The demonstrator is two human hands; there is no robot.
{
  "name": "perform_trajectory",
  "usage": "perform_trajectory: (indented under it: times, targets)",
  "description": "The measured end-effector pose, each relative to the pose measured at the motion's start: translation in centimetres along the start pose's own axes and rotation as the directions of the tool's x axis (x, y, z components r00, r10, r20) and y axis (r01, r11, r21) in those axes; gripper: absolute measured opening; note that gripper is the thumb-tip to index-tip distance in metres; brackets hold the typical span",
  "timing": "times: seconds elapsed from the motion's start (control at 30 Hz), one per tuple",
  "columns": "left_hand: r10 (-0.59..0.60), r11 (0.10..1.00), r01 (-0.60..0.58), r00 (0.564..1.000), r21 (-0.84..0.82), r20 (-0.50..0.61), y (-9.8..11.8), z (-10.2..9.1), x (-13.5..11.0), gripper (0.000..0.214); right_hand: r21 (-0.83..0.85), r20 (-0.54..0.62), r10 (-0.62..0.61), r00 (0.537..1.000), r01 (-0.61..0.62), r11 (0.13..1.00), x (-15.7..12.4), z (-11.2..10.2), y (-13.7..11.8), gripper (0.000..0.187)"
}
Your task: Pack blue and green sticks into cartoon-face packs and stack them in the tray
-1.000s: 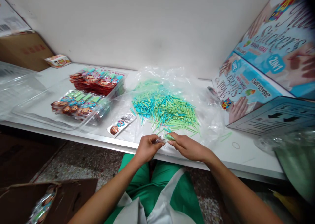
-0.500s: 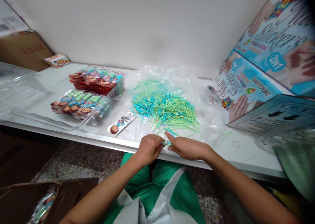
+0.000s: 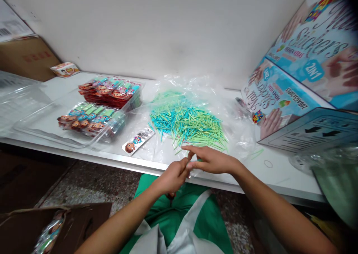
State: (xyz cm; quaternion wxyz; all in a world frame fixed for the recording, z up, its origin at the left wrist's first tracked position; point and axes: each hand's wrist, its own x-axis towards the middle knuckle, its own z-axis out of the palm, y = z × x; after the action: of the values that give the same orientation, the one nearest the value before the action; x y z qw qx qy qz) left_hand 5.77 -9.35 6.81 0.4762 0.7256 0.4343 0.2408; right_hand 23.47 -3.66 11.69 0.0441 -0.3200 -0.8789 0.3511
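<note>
At the table's front edge, my left hand [image 3: 175, 175] is closed around a small plastic packet [image 3: 170, 195], of which only a dark printed end shows below the fingers. My right hand [image 3: 212, 160] meets it from the right, thumb and fingertips touching the left fingers. Between the right thumb and fingers a bit of green stick [image 3: 199, 159] shows; how many sticks there are is hidden. Just beyond the hands lies a pile of thin green and blue sticks [image 3: 190, 121] on a clear plastic bag [image 3: 240, 135]. A flat printed packet [image 3: 138, 140] lies left of the pile.
On the left, a clear plastic tray [image 3: 41, 133] holds stacked filled packets [image 3: 92, 118]. Printed boxes [image 3: 285, 94] stand at the right, with loose green sticks [image 3: 257, 153] nearby. A cardboard box [image 3: 84, 224] with packets sits low at left; another carton [image 3: 28, 58] stands behind.
My left hand has turned and dropped slightly. My right hand has lifted its wrist and arched its fingers over the left fingertips. The sticks seen between the hands are now mostly covered.
</note>
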Motion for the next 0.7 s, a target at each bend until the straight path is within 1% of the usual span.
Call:
perform_trajectory:
  times: [0.03, 0.1, 0.17, 0.23, 0.3, 0.33, 0.37, 0.43, 0.53, 0.7]
  targets:
    - [-0.022, 0.992, 0.025, 0.999, -0.122, 0.025, -0.1, 0.1, 0.1, 0.027, 0.013, -0.061, 0.024, 0.998, -0.024, 1.0, 0.2, 0.2, -0.1, 0.055]
    - [-0.064, 0.94, 0.09, 0.994, -0.33, 0.089, -0.3, 0.5, 0.3, 0.033, 0.025, -0.17, 0.095, 0.981, -0.093, 0.995, 0.7, 0.9, -0.4, 0.049]
    - [-0.098, 0.868, 0.144, 0.988, -0.476, 0.12, -0.5, 0.9, 0.5, 0.037, 0.065, -0.244, 0.147, 0.959, -0.135, 0.989, 1.3, 1.5, -0.5, 0.048]
    - [-0.139, 0.799, 0.162, 0.987, -0.578, 0.086, -0.6, 1.0, 0.6, 0.039, 0.179, -0.326, 0.207, 0.922, -0.155, 0.972, 1.5, 1.9, -0.3, 0.046]
    - [-0.181, 0.746, 0.154, 0.983, -0.648, 0.025, -0.6, 0.9, 0.6, 0.038, 0.362, -0.383, 0.302, 0.873, -0.159, 0.918, 1.3, 2.1, 0.2, 0.044]
    - [-0.197, 0.727, 0.144, 0.98, -0.671, -0.003, -0.7, 0.8, 0.6, 0.038, 0.454, -0.382, 0.342, 0.859, -0.148, 0.879, 1.1, 2.2, 0.5, 0.042]
    - [-0.207, 0.716, 0.132, 0.978, -0.685, -0.028, -0.7, 0.8, 0.5, 0.037, 0.53, -0.365, 0.363, 0.857, -0.129, 0.838, 0.9, 2.3, 0.8, 0.038]
    - [-0.214, 0.711, 0.114, 0.975, -0.694, -0.059, -0.8, 0.8, 0.5, 0.035, 0.627, -0.329, 0.364, 0.871, -0.086, 0.774, 0.4, 2.7, 1.2, 0.028]
    - [-0.221, 0.714, 0.11, 0.972, -0.692, -0.074, -1.0, 1.1, 0.5, 0.034, 0.688, -0.31, 0.377, 0.873, -0.068, 0.722, -0.1, 3.4, 1.4, 0.019]
    - [-0.233, 0.696, 0.101, 0.968, -0.711, -0.09, -1.2, 1.7, 0.5, 0.034, 0.758, -0.271, 0.44, 0.856, -0.092, 0.646, -0.2, 3.9, 1.6, 0.021]
